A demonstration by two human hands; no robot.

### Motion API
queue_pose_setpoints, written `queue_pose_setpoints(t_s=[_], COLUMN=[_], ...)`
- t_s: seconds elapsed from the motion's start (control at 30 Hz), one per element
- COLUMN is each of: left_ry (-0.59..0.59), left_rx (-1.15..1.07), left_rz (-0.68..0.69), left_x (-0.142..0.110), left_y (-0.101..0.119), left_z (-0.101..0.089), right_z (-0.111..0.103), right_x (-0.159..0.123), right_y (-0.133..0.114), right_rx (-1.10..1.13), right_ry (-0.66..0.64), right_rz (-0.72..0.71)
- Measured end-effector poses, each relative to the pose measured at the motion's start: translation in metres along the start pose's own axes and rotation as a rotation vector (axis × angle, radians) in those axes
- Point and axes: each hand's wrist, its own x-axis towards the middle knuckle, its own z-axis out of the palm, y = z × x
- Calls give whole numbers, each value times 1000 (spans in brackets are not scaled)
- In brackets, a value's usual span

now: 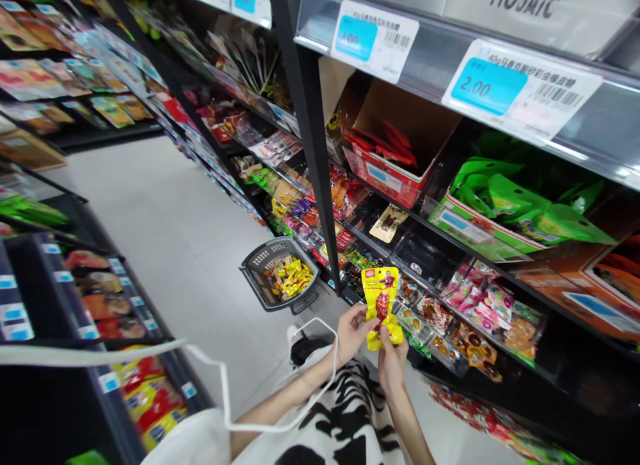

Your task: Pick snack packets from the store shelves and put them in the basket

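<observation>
A yellow snack packet [381, 306] with a red picture on it is held upright in front of the shop shelf. My left hand [351, 332] pinches its left edge with fingers closed on it. My right hand [392, 356] grips the packet's bottom from below, fingers curled round it. Both hands are low in the view, just above my black-and-white patterned clothing. Behind the packet lie clear bins of small wrapped sweets [465, 322].
A grey shopping basket [280, 274] with yellow packets stands on the tiled floor by the shelf post [313, 138]. Shelves of snacks run on the right, with red [387, 175] and green [493, 218] display boxes and blue price tags. Another rack stands on the left. A white cable [220, 378] crosses below.
</observation>
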Motion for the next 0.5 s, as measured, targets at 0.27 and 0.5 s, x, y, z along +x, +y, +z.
queue_pose_setpoints(t_s=[0.27, 0.5], left_ry=[-50, -118], left_rx=[7, -25], left_rz=[-59, -145], left_x=[-4, -16], left_y=[-1, -6], left_z=[-1, 2], right_z=[-9, -23], right_x=[1, 0], right_y=[3, -17], right_rx=[-42, -120], right_ry=[35, -28], right_rz=[-19, -121])
